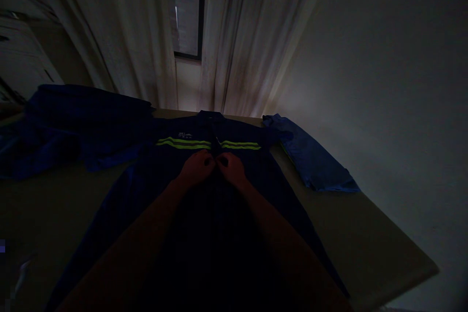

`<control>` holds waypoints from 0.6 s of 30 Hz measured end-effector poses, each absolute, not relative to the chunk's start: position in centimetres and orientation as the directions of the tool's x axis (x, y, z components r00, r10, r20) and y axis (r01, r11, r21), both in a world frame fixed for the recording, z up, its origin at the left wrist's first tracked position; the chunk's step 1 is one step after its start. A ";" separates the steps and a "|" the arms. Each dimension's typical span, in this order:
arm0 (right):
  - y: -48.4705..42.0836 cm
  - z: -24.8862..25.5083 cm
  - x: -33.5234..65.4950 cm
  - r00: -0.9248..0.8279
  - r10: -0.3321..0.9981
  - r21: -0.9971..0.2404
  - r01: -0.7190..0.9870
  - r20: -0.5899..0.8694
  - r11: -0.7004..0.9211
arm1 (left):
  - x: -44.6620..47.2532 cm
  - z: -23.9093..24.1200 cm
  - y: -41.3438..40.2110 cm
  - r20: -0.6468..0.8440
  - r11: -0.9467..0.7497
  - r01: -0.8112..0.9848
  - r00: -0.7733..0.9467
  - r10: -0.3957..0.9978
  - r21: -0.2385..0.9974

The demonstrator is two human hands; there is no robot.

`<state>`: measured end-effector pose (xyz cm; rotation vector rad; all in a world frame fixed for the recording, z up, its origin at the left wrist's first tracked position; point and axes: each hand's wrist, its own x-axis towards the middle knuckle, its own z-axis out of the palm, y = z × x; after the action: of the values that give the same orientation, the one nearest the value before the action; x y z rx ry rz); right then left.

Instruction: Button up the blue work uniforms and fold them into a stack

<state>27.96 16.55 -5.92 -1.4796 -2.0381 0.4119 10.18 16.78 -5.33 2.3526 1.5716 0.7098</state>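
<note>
A dark blue work shirt (153,158) lies spread out, its collar at the far end. Two yellow-green stripes cross its chest, with a small pale print above them on the left side. My left hand (197,168) is closed in a pinch on the front opening, just below the stripes. Close beside it, my right hand (232,169) pinches the other edge of the opening. Both thumbs and forefingers nearly meet at the middle. Whether a button sits between the fingertips is too dark to make out. The shirt's lower part is lost in shadow.
Crumpled blue cloth (84,126) lies on the table's left side. A folded blue garment (314,156) rests at the right near the wall (395,107). The tan table (365,248) ends at a right front corner. Curtains (120,24) hang behind, around a narrow window (187,9).
</note>
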 end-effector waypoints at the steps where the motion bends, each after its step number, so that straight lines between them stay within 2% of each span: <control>1: 16.5 -5.9 28.0 -0.229 0.935 -0.560 0.753 0.271 0.346 | 10.1 -5.4 17.0 0.266 -0.397 0.802 0.305 0.915 0.445; 11: 16.1 -5.4 27.8 -0.212 0.942 -0.537 0.780 0.258 0.322 | 9.7 -6.0 17.9 0.276 -0.420 0.783 0.324 0.905 0.459; 18: 15.5 -4.7 27.4 -0.229 0.942 -0.486 0.811 0.248 0.325 | 9.8 -5.5 17.4 0.261 -0.426 0.811 0.344 0.902 0.402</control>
<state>27.37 15.46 -4.72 -1.5398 -2.1009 0.3481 9.80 17.38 -5.47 2.4038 1.5549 0.6664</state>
